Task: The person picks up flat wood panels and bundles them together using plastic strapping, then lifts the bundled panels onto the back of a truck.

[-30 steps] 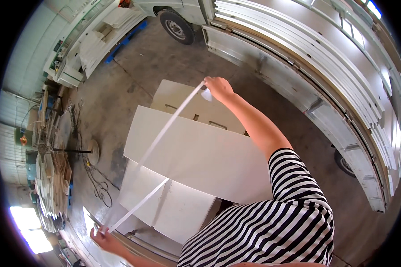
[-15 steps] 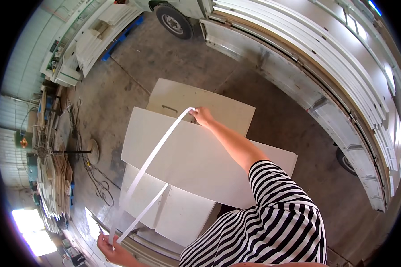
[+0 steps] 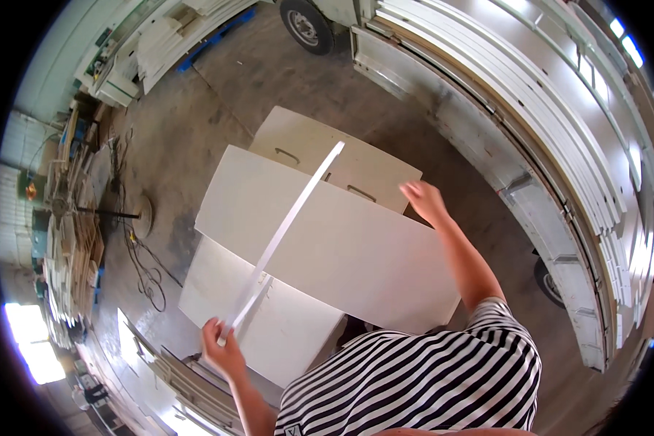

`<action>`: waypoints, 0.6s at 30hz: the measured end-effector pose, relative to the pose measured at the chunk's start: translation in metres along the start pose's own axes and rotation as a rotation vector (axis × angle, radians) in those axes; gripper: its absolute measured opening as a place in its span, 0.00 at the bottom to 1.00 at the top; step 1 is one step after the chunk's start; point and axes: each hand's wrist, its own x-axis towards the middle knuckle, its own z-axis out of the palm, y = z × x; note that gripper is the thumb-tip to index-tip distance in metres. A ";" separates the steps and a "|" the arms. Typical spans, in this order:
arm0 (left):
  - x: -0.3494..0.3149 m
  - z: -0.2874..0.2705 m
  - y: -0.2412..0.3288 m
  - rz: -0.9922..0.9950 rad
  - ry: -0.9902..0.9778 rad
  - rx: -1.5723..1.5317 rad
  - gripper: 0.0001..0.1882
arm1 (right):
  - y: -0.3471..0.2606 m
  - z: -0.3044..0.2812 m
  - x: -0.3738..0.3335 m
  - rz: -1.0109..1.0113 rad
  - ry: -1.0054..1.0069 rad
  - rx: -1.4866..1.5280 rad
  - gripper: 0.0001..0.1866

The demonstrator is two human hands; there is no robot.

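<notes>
A long white strap [image 3: 298, 206] runs slantwise across a large white panel [image 3: 341, 251]. Its near part is gripped in my left hand [image 3: 224, 349], fingers closed on it, at the lower left. The far end reaches over a beige cabinet piece with handles [image 3: 320, 142], past the panel's far edge. Below the panel, a second white board [image 3: 298, 327] sticks out on the near left, and another length of strap hangs over it. My right hand [image 3: 427, 203] is off the strap, near the cabinet piece's right corner; its slightly blurred fingers look loosely apart and hold nothing.
A long metal side rail [image 3: 479, 138], with stacked white panels [image 3: 530, 94] behind it, curves along the right. A vehicle wheel [image 3: 307, 26] stands at the far end. On the left are a pedestal fan [image 3: 144, 216], loose cables [image 3: 149, 283] and piled boards [image 3: 76, 254].
My right hand has let go of the strap and moved right. The strap's far end now lies across the cabinet piece. My left hand has come up and right, still holding the strap.
</notes>
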 end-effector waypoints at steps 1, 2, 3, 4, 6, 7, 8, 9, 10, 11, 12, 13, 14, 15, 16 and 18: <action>-0.001 0.013 -0.011 0.020 -0.035 -0.013 0.16 | 0.016 -0.013 -0.021 0.021 -0.037 -0.076 0.24; -0.002 0.026 -0.020 0.054 -0.062 -0.010 0.17 | 0.032 -0.031 -0.043 0.255 -0.231 -0.175 0.29; -0.002 0.044 -0.030 0.089 -0.094 -0.011 0.19 | 0.048 -0.039 -0.069 0.299 -0.340 -0.200 0.33; -0.004 0.061 -0.039 0.136 -0.074 -0.031 0.21 | 0.050 -0.045 -0.089 0.345 -0.448 -0.222 0.37; -0.010 0.096 -0.061 0.164 -0.038 -0.057 0.22 | 0.042 -0.049 -0.098 0.408 -0.523 -0.208 0.41; -0.015 0.114 -0.072 0.052 -0.107 -0.179 0.23 | 0.035 -0.055 -0.102 0.484 -0.593 -0.179 0.45; -0.019 0.121 -0.072 -0.049 -0.186 -0.304 0.23 | 0.042 -0.056 -0.108 0.478 -0.588 -0.193 0.45; -0.031 0.123 -0.073 -0.055 -0.180 -0.317 0.23 | 0.053 -0.053 -0.114 0.454 -0.578 -0.227 0.46; -0.039 0.127 -0.069 -0.086 -0.269 -0.349 0.22 | 0.062 -0.048 -0.112 0.422 -0.563 -0.256 0.47; -0.049 0.130 -0.067 -0.118 -0.360 -0.377 0.21 | 0.063 -0.046 -0.114 0.409 -0.559 -0.264 0.47; -0.057 0.132 -0.067 -0.120 -0.349 -0.386 0.21 | 0.064 -0.044 -0.115 0.425 -0.515 -0.239 0.47; -0.068 0.134 -0.070 -0.119 -0.393 -0.379 0.21 | 0.066 -0.041 -0.120 0.449 -0.474 -0.212 0.46; -0.077 0.133 -0.075 -0.116 -0.440 -0.369 0.21 | 0.070 -0.040 -0.121 0.447 -0.473 -0.213 0.46; -0.089 0.133 -0.080 -0.116 -0.439 -0.370 0.21 | 0.075 -0.039 -0.121 0.446 -0.459 -0.194 0.46; -0.098 0.134 -0.087 -0.135 -0.501 -0.355 0.20 | 0.077 -0.039 -0.120 0.443 -0.443 -0.173 0.46; -0.114 0.130 -0.104 -0.167 -0.546 -0.335 0.20 | 0.069 -0.041 -0.133 0.372 -0.342 -0.238 0.46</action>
